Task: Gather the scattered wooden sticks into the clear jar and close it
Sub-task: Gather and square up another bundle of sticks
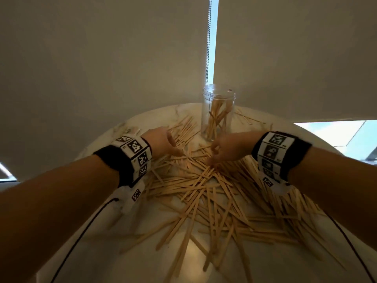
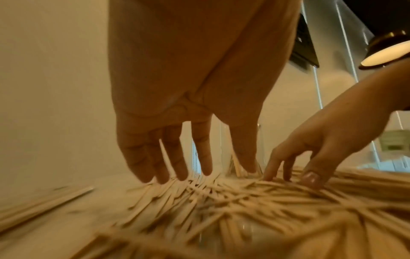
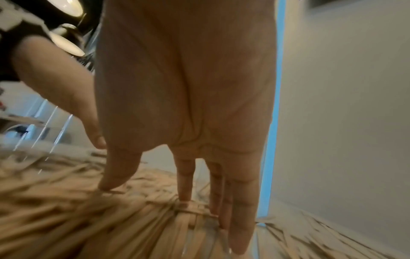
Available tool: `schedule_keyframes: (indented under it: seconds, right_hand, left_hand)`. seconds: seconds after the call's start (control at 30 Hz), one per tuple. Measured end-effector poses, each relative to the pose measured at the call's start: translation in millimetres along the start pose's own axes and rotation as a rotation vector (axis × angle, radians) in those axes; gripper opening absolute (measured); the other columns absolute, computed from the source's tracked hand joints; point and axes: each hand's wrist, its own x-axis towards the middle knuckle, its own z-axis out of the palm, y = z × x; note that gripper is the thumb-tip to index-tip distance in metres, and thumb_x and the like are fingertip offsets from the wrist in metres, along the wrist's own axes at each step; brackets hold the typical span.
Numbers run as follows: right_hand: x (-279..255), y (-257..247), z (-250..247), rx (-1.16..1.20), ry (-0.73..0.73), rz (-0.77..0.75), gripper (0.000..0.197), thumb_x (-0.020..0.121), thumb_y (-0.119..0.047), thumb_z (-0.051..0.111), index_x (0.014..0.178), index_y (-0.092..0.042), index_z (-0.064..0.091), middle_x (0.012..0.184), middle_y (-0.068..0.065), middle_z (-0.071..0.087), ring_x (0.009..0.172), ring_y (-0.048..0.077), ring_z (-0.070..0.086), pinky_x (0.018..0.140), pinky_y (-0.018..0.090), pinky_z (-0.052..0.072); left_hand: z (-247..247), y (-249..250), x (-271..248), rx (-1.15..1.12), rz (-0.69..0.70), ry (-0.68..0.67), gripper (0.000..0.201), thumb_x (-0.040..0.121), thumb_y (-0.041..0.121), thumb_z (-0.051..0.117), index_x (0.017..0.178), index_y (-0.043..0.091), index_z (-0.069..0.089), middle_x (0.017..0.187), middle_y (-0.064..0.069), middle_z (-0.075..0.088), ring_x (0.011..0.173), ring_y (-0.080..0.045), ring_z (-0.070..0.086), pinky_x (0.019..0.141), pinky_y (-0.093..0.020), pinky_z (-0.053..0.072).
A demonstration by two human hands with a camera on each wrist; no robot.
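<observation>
Many wooden sticks lie scattered in a crossed pile over the round marble table. A clear jar stands upright and uncovered at the table's far side, with several sticks standing inside. No lid is in view. My left hand reaches down left of the jar, and its straight fingers touch the sticks. My right hand is just in front of the jar. Its spread fingertips press on the pile. Neither hand holds a stick.
Pale roller blinds hang behind the table, with a bead chain in the gap above the jar. Sticks reach close to the table's right and far edges. Thin black cables run from my wrist units across the near table.
</observation>
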Motion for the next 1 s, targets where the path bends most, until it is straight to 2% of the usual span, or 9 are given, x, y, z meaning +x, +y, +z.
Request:
schedule_keyframes:
  seconds: [0.13, 0.23, 0.33, 0.43, 0.57, 0.67, 0.77, 0.9, 1.0]
  right_hand:
    - [-5, -11, 14, 0.028, 0.036, -0.001, 0.070, 0.091, -0.066, 0.053, 0.138, -0.015, 0.051, 0.137, 0.007, 0.056, 0.120, 0.026, 0.055, 0.102, 0.043, 0.047]
    - [-19, -17, 18, 0.074, 0.065, -0.056, 0.062, 0.093, -0.059, 0.055, 0.133, -0.013, 0.057, 0.133, 0.008, 0.060, 0.117, 0.026, 0.057, 0.099, 0.038, 0.047]
    - [-34, -17, 17, 0.145, 0.155, -0.007, 0.079, 0.089, -0.070, 0.049, 0.139, -0.009, 0.053, 0.135, 0.009, 0.059, 0.121, 0.026, 0.056, 0.099, 0.037, 0.044]
    - [-52, -13, 16, -0.014, 0.039, 0.117, 0.086, 0.077, -0.085, 0.045, 0.103, -0.006, 0.067, 0.092, 0.006, 0.068, 0.084, 0.020, 0.063, 0.087, 0.036, 0.049]
    - [-58, -18, 26, -0.025, -0.127, 0.125, 0.071, 0.072, -0.072, 0.070, 0.102, -0.008, 0.069, 0.095, 0.006, 0.073, 0.074, 0.016, 0.063, 0.069, 0.029, 0.051]
    - [-53, -20, 27, 0.032, -0.047, 0.084, 0.051, 0.078, -0.054, 0.078, 0.094, -0.006, 0.071, 0.087, 0.005, 0.071, 0.066, 0.015, 0.061, 0.059, 0.027, 0.050]
    - [-50, -14, 30, 0.149, -0.032, 0.127, 0.035, 0.079, -0.038, 0.082, 0.076, -0.009, 0.062, 0.075, 0.005, 0.068, 0.069, 0.022, 0.069, 0.058, 0.028, 0.058]
    - [-52, -6, 34, 0.205, -0.020, 0.193, 0.035, 0.080, -0.034, 0.082, 0.070, -0.010, 0.060, 0.071, 0.006, 0.065, 0.063, 0.020, 0.065, 0.045, 0.021, 0.046]
    - [-56, -1, 31, 0.210, -0.009, 0.200, 0.034, 0.081, -0.035, 0.080, 0.067, -0.009, 0.063, 0.064, 0.004, 0.065, 0.057, 0.018, 0.062, 0.046, 0.022, 0.046]
  left_hand:
    - [18, -14, -21, 0.147, -0.045, -0.107, 0.070, 0.079, 0.061, 0.074, 0.133, 0.018, 0.060, 0.132, -0.002, 0.062, 0.116, -0.022, 0.058, 0.093, -0.032, 0.047]
    - [26, -17, -30, 0.079, -0.016, -0.078, 0.072, 0.078, 0.061, 0.075, 0.136, 0.021, 0.058, 0.136, -0.002, 0.059, 0.121, -0.021, 0.056, 0.099, -0.034, 0.047]
    - [27, -19, -35, 0.005, -0.051, -0.004, 0.083, 0.073, 0.064, 0.077, 0.138, 0.017, 0.055, 0.138, -0.006, 0.056, 0.123, -0.024, 0.055, 0.100, -0.034, 0.047]
    - [26, -25, -40, 0.115, -0.146, 0.018, 0.107, 0.060, 0.081, 0.071, 0.138, 0.010, 0.052, 0.134, -0.011, 0.057, 0.120, -0.029, 0.056, 0.099, -0.042, 0.050]
    - [32, -20, -49, 0.153, -0.132, -0.069, 0.088, 0.057, 0.081, 0.072, 0.106, 0.008, 0.065, 0.110, -0.011, 0.067, 0.098, -0.026, 0.064, 0.084, -0.036, 0.055]
    - [38, -8, -50, 0.106, -0.070, -0.010, 0.073, 0.074, 0.067, 0.073, 0.114, 0.006, 0.064, 0.120, -0.010, 0.066, 0.105, -0.024, 0.063, 0.093, -0.038, 0.055]
    - [42, 0, -52, 0.063, -0.082, -0.005, 0.093, 0.069, 0.070, 0.075, 0.134, 0.007, 0.052, 0.134, -0.013, 0.052, 0.116, -0.028, 0.056, 0.095, -0.038, 0.051]
    - [42, 3, -51, 0.144, -0.089, -0.085, 0.078, 0.067, 0.068, 0.078, 0.111, 0.005, 0.063, 0.102, -0.007, 0.067, 0.093, -0.022, 0.062, 0.074, -0.031, 0.051]
    - [37, 7, -46, 0.161, -0.086, -0.086, 0.065, 0.073, 0.058, 0.080, 0.110, 0.006, 0.065, 0.110, -0.004, 0.069, 0.097, -0.021, 0.063, 0.082, -0.033, 0.053]
